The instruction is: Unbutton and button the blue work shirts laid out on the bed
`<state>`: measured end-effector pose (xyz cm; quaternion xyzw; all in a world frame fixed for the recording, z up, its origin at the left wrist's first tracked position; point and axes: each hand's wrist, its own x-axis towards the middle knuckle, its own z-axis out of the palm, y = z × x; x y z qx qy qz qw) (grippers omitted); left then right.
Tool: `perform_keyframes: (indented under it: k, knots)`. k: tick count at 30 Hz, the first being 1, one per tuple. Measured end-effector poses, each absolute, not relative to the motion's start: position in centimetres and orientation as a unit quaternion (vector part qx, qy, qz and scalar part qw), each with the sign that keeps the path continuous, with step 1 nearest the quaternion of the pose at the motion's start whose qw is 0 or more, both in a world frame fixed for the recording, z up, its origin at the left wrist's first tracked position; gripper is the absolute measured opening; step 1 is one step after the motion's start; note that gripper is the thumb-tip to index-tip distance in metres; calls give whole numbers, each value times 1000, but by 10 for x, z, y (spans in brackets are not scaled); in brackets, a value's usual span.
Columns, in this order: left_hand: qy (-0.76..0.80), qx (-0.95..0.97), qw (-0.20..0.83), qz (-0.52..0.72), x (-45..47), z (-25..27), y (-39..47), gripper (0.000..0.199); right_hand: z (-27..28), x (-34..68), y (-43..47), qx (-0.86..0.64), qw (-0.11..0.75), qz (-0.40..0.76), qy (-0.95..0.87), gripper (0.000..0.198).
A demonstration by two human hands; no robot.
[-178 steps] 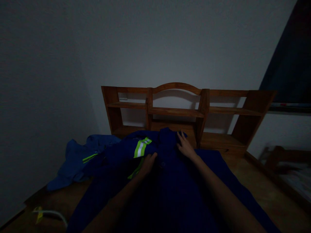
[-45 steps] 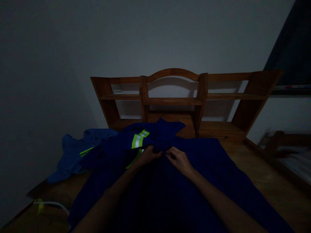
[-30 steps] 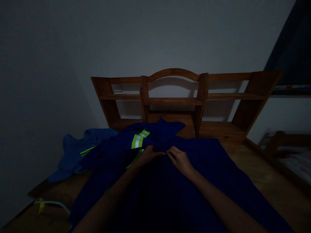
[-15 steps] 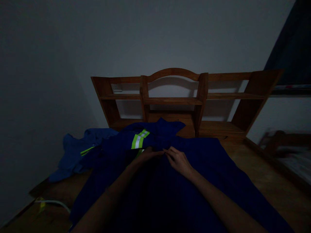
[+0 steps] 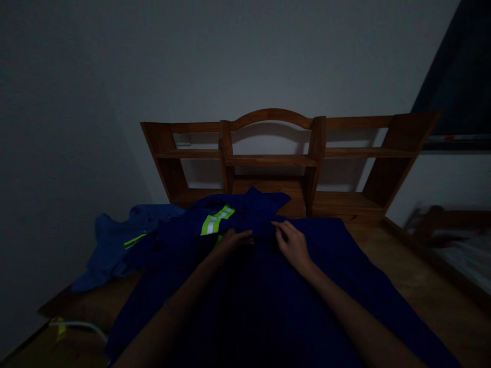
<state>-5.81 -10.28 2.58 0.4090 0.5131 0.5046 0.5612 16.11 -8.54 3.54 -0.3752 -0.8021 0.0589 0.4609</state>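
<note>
- The left hand (image 5: pixel 235 239) is at the front of a dark blue jacket (image 5: pixel 326 245), fingers pointing right; its grip cannot be determined.
- The right hand (image 5: pixel 293 243), fingers bent, is over the jacket near the collar (image 5: pixel 264 202), apart from the left; whether it pinches cloth is unclear.
- A green-and-silver stripe (image 5: pixel 214 223) lies just beyond the left hand.
- A lighter blue cloth (image 5: pixel 109 243) lies crumpled at left.
- A pale cable (image 5: pixel 82 324) bears a yellow tag (image 5: pixel 61 329).
- A wooden shelf (image 5: pixel 270 160) stands behind, against the wall (image 5: pixel 245 56).
- Lighting is dim.
</note>
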Motion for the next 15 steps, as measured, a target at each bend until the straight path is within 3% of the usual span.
perform_keyframes:
  k: [4, 9, 12, 15]
  knots:
    - [374, 295, 684, 552, -59, 34, -95, 10, 50, 202, -81, -365, 413, 10, -834, 29]
    - [298, 162, 786, 517, -58, 35, -90, 20, 32, 225, -87, -337, 314, -12, -887, 37]
    - [282, 79, 812, 505, -57, 24, -93, 29, 19, 220, -86, -314, 257, 32, -913, 27]
    - [101, -179, 850, 485, -59, 10, -98, 46, 14, 219, -82, -309, 237, 66, -919, 24]
